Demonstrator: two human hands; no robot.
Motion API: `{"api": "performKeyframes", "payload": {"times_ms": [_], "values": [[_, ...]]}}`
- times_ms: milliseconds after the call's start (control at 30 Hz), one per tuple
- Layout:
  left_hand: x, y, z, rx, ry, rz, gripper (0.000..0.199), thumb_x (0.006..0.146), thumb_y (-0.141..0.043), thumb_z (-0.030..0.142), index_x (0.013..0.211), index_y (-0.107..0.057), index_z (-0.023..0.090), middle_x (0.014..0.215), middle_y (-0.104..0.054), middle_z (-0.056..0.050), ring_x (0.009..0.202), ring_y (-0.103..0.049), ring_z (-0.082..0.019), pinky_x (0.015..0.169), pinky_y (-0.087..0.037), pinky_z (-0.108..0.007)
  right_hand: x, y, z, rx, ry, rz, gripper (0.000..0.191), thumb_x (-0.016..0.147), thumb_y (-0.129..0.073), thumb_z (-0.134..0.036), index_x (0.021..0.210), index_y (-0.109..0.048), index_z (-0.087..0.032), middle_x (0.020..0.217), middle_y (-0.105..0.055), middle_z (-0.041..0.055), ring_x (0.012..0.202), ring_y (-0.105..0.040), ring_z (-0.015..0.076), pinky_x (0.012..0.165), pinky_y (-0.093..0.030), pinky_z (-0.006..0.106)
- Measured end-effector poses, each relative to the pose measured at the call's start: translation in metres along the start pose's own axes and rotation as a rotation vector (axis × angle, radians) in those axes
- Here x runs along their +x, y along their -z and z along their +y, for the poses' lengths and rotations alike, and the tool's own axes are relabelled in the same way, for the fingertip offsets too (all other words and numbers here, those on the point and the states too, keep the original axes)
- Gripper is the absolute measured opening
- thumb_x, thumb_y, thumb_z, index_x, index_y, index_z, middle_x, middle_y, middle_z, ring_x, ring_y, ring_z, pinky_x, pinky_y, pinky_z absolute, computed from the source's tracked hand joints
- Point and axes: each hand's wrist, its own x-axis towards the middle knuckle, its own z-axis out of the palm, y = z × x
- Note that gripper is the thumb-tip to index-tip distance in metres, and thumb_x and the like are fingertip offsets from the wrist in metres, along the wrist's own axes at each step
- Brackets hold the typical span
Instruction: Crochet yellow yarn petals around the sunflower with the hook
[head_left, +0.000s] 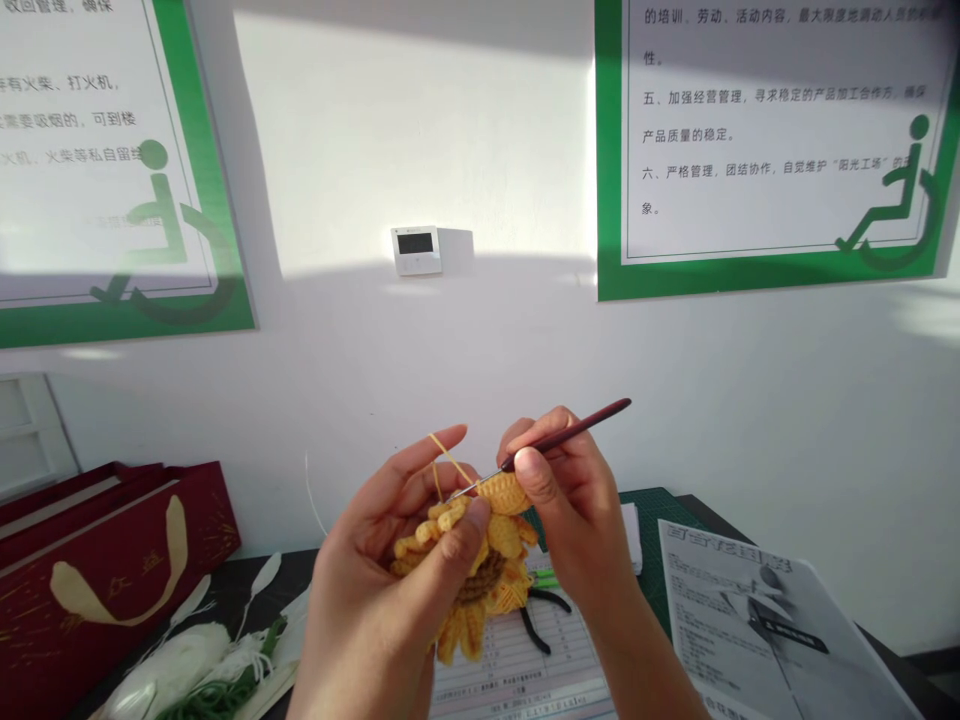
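Observation:
A yellow crocheted flower (465, 632) with a brown centre hangs below my fingers, its petals spread around. My left hand (405, 560) pinches its upper edge between thumb and fingers, and yellow yarn (452, 458) loops over the raised index finger. In my right hand (574, 500) is a crochet hook (574, 431) with a dark red handle, held between thumb and fingers. The hook's metal shaft reaches left to the petals near my left thumb. A curved yellow petal (504, 493) lies beneath the shaft, by my right thumb.
Printed sheets (525, 670) lie below the flower, with black-handled pliers (536, 625) partly on them. A green cutting mat (654, 540) and a leaflet (780, 620) are at the right. Red gift bags (112, 570), white yarn (180, 665) and green yarn (217, 690) are at the left.

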Motion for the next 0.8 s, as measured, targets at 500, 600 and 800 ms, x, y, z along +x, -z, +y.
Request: {"api": "performKeyframes", "payload": {"times_ms": [500,600,800], "values": [[0.0033,0.0024,-0.0041,0.035,-0.067,-0.05,0.043,0.072,-0.091,0.023,0.114,-0.079,0.025,0.084,-0.073,-0.002,0.071,-0.067,-0.017,0.064,-0.056,-0.025,0.0009,0.0032,-0.0038,-0.016,-0.066,-0.043,0.011,0.098,-0.065,-0.031,0.091,-0.063,-0.023,0.09,-0.061,0.001,0.088,-0.059,0.0165,0.081,-0.046,0.033],[0.005,0.0039,-0.0042,0.033,-0.049,-0.058,0.045,0.071,-0.092,0.023,0.115,-0.079,0.025,0.083,-0.072,-0.002,0.073,-0.067,-0.017,0.064,-0.056,-0.025,0.0013,0.003,-0.0043,-0.012,-0.072,-0.042,0.011,0.098,-0.066,-0.031,0.09,-0.062,-0.024,0.09,-0.061,0.0009,0.087,-0.058,0.0164,0.08,-0.046,0.033],[0.008,0.0043,-0.0032,0.05,-0.034,-0.059,0.052,0.071,-0.092,0.024,0.121,-0.076,0.024,0.089,-0.076,-0.005,0.076,-0.07,-0.021,0.065,-0.059,-0.028,0.0009,0.0028,-0.0087,-0.032,-0.088,-0.034,0.009,0.097,-0.067,-0.03,0.09,-0.063,-0.024,0.089,-0.059,0.0,0.085,-0.057,0.0162,0.081,-0.045,0.034]]}}
